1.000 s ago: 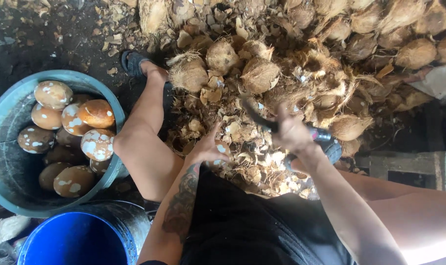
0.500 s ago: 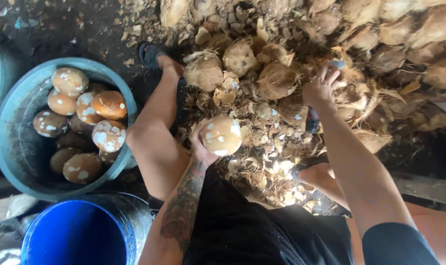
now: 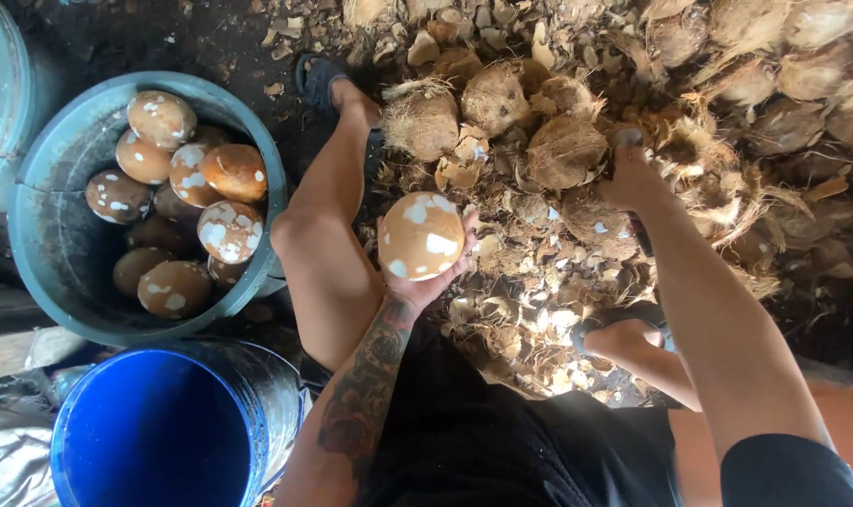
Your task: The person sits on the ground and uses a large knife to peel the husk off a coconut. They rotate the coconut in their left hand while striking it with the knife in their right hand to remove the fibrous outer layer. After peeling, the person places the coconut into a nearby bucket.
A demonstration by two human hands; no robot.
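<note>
My left hand (image 3: 425, 284) holds up a peeled coconut (image 3: 421, 237), round and brown with white patches, just right of my left knee (image 3: 304, 235). My right hand (image 3: 633, 178) reaches forward into the pile and rests against a hairy brown coconut (image 3: 565, 150). Its fingers are buried among husk and fibre, so its grip is hidden. Both arms stretch out over a heap of shell chips (image 3: 530, 319) between my legs.
A grey-blue tub (image 3: 60, 253) at the left holds several peeled coconuts (image 3: 229, 230). A blue bucket (image 3: 150, 432) stands below it. Unpeeled coconuts (image 3: 746, 84) are piled across the top right. My sandalled left foot (image 3: 328, 80) rests at the pile's edge.
My left hand has lifted the peeled coconut out of the shell chips and turned it up. My right hand has gone forward from near my lap into the coconut pile.
</note>
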